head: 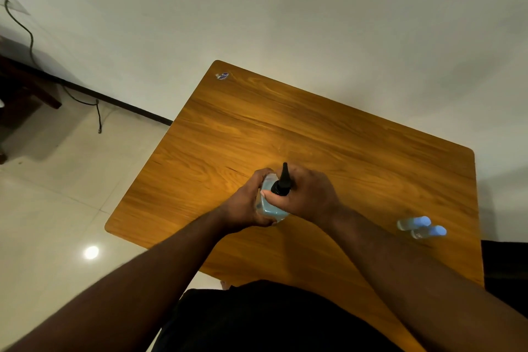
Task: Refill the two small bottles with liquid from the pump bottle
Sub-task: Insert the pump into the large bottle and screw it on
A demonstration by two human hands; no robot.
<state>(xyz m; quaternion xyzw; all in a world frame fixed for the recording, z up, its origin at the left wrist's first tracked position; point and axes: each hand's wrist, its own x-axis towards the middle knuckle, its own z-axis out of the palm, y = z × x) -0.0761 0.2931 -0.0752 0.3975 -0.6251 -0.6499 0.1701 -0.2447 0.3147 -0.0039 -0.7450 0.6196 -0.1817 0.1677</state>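
The pump bottle [270,203], clear with pale blue liquid inside, is stood upright on the wooden counter [328,134], a little toward 6 o'clock from the counter's middle. Its body is wrapped by the left hand [247,201] from the 9 o'clock side, the fingers curled over the far shoulder of the bottle and the thumb laid along the near side. The black pump head [281,183] is gripped at its collar by the right hand [307,194], which comes in from 3 o'clock; the thumb is pressed across the front of the collar and the other fingers are closed behind it. The nozzle is pointed toward 12 o'clock, away from the person. Both grips are thus clamped on the same bottle, one on the body and one on the pump.

The two small bottles [421,227] are seen at 3 o'clock, near the counter's right edge and well apart from the hands. They are placed just beside each other, each clear with a light blue cap; they are blurred, so whether they touch cannot be told.

A small sticker [222,76] is seen at the counter's far left corner, toward 11 o'clock. A dark cable [31,46] is trailed down the wall to the tiled floor [57,194] at 10 o'clock.
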